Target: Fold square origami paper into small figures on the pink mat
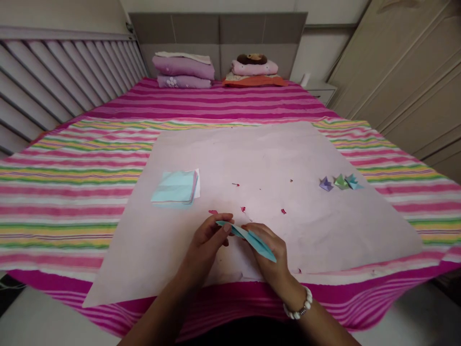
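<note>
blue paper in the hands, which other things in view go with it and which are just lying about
Seem to belong:
blue paper, held by left hand and right hand
paper stack, its top a similar blue
pale sheet, spread beneath
folded shapes, probably

Seem just lying about:
red bits, scattered on the sheet
purple bedding, folded at the back

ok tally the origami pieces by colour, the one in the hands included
Purple origami figure: 1
Green origami figure: 1
Light blue: 2, the blue origami figure and the folded blue paper held in the left hand and right hand
Total: 4
</note>
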Tool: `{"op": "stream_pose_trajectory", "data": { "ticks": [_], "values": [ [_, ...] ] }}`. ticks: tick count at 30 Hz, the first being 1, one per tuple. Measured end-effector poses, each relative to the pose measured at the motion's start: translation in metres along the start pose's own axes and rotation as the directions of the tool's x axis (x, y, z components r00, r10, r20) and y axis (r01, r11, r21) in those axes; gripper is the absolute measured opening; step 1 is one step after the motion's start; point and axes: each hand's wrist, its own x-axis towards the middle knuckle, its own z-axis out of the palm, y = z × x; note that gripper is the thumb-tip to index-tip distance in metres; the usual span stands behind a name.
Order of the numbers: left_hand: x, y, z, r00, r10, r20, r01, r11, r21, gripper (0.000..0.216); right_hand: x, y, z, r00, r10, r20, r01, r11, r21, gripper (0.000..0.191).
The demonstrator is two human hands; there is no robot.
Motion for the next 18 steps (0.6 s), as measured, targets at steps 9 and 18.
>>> {"op": "stream_pose_trajectory", "data": {
  "ticks": [9, 18],
  "values": [
    [0.001, -0.005, -0.004, 1.0, -0.018, 0.002, 0.018, 1.0, 0.019, 0.027, -0.001, -0.005, -0.001, 0.998, -0.047, 0.04, 0.049, 0.997, -0.052, 0.034],
    [-0.001, -0.007, -0.005, 0.998, 0.011, 0.063, -0.011, 1.0, 0.009, 0.027, -0.004, 0.005, 0.0, 0.998, -0.066, 0.015, 0.067, 0.997, -0.043, 0.033]
  ]
}}
